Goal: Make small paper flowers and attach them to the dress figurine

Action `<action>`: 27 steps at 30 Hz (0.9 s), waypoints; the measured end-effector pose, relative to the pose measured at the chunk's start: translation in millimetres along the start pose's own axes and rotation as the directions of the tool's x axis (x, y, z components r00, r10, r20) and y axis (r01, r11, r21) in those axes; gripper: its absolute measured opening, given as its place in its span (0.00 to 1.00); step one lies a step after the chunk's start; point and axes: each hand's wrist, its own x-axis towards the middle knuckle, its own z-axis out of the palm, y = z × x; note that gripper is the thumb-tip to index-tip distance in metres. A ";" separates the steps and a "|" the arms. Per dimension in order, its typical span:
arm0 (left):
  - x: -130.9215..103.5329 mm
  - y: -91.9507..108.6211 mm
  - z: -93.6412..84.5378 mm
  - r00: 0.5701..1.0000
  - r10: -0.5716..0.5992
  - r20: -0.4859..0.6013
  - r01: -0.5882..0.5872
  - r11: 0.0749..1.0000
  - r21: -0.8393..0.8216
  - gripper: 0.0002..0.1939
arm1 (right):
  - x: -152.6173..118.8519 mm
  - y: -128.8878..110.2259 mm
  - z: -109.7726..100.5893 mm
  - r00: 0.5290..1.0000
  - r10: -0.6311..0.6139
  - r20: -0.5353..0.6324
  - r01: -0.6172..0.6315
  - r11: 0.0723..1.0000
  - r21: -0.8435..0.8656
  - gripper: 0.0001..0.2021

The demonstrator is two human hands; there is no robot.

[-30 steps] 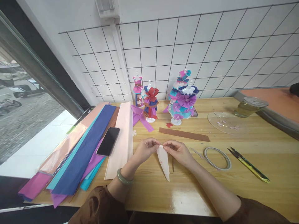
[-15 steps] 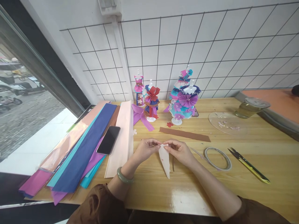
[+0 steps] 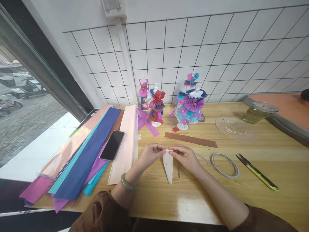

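Note:
A narrow, pale pink paper piece [image 3: 168,167] hangs between my two hands, tapering toward its lower end, with small reddish marks on it. My left hand [image 3: 152,154] pinches its top left corner between thumb and fingertips. On the other top corner, my right hand [image 3: 183,156] has the same kind of pinch, its fingertips close to those of the left. Just right of the paper, a thin brown strip [image 3: 179,169] lies on the wooden table [image 3: 154,199]. Beyond my hands rests a wider brown paper strip [image 3: 190,139].
Left are a phone [image 3: 112,145], a pale pink sheet [image 3: 125,138] and blue folded paper [image 3: 89,151]. Small dressed mannequins [image 3: 193,104] stand at the back. Rightward lie a tape roll [image 3: 225,165], yellow-black snips [image 3: 258,172], a clear disc [image 3: 231,128] and a lidded cup [image 3: 259,112].
The lower tip of the pale paper has swung slightly left, and the piece hangs straighter. Both hands keep their pinch in nearly the same place.

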 end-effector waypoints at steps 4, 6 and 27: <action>0.6 -1.2 0.0 1.000 -0.012 -0.017 0.012 1.000 0.001 0.13 | -0.5 -1.4 -0.4 1.000 -0.026 -0.012 0.026 1.000 -0.003 0.10; 1.1 -2.7 0.0 1.000 -0.008 -0.019 0.008 1.000 0.020 0.14 | -0.5 -2.4 -1.0 0.999 -0.045 -0.011 0.045 0.999 -0.018 0.09; -0.4 -6.5 -2.2 0.999 0.038 0.037 -0.046 0.970 0.237 0.18 | -1.7 -6.2 0.0 0.998 -0.052 0.041 0.056 0.994 -0.089 0.10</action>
